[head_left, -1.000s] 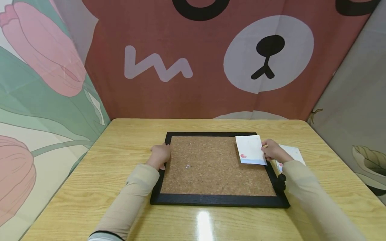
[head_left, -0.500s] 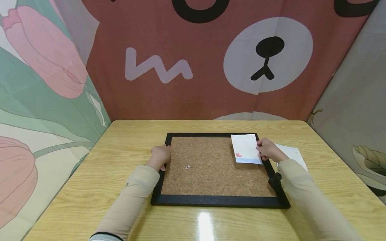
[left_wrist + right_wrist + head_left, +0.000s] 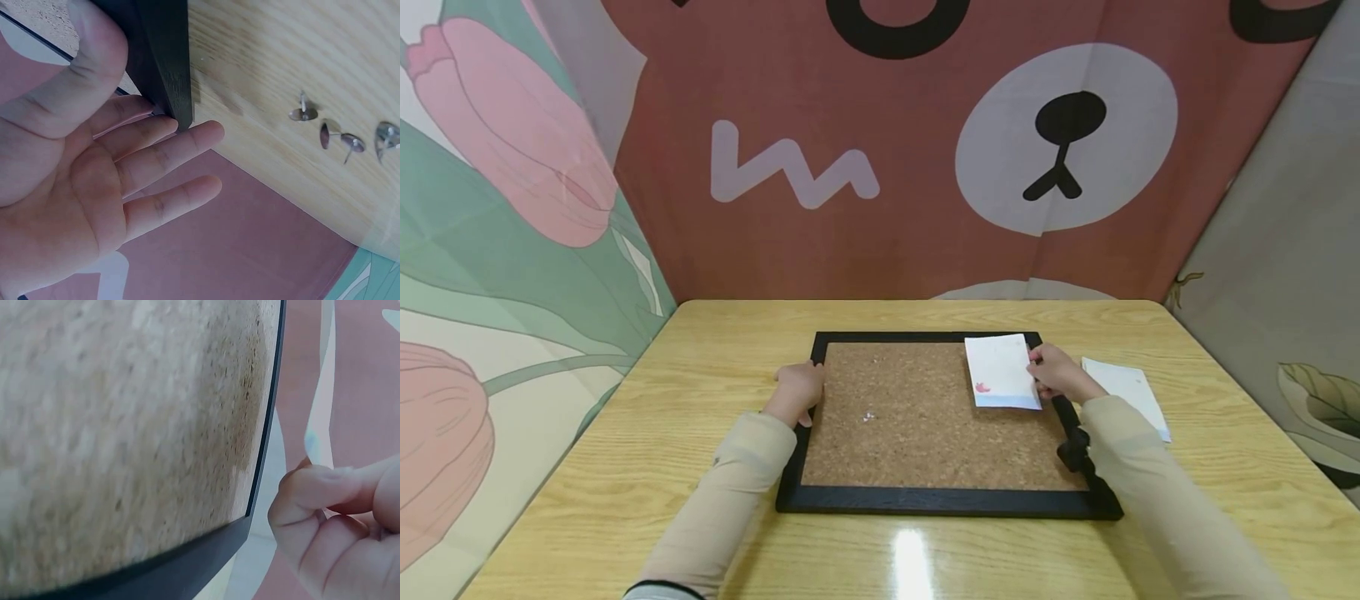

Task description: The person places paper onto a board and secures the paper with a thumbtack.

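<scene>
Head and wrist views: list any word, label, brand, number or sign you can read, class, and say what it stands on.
None: no text can be read.
White note in the right hand: a small red picture; any lettering is too small to read.
White paper on the table: a tiny faint mark, too small to make out.
Backdrop: a pale zigzag, apparently drawn, not written.
</scene>
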### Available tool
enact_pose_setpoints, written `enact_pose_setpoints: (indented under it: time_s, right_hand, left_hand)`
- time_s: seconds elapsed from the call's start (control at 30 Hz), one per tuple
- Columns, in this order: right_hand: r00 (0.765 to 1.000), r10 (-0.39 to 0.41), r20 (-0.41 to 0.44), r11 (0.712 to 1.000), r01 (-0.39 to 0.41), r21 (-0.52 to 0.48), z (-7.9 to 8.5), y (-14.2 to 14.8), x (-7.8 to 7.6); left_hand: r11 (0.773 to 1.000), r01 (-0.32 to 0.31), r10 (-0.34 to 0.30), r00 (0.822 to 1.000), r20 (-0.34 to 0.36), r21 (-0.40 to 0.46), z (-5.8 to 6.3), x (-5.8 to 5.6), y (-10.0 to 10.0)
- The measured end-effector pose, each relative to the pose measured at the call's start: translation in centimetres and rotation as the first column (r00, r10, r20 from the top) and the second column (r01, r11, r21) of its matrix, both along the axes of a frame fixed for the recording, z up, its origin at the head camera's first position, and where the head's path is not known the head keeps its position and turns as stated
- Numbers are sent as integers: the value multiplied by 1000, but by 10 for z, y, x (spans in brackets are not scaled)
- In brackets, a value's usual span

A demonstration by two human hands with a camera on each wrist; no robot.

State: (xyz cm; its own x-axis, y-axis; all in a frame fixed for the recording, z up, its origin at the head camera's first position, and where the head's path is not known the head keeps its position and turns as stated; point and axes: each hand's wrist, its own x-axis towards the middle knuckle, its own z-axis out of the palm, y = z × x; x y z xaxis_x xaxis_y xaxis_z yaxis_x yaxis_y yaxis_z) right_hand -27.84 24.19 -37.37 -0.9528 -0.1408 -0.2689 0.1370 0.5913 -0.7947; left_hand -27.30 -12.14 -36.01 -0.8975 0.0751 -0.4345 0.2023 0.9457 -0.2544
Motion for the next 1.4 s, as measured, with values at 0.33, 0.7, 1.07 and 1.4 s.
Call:
enact_pose_setpoints:
  time_s: [0.33,0.7,1.07,1.4]
  right_hand:
    - [1000,8,15,998,-7,-69,1,-15,-1]
    - [999,-12,31,996,14,-87,-2,-31,-5]
    - [999,-10,51,997,13,-78,-5,-41,-8]
    - [998,-60,16,997,60,-37,-4,-54,-10]
  left_hand:
    - [1000,8,-8,1000,-5,6,-1,0,-1]
    - [1000,5,-5,1000,-8,5,-3,1,-2]
    - [1000,-1,1,1000,-12,20,-5,-1,-2]
    - [999,-5,6,1000,-30,47,-5,-1,-2]
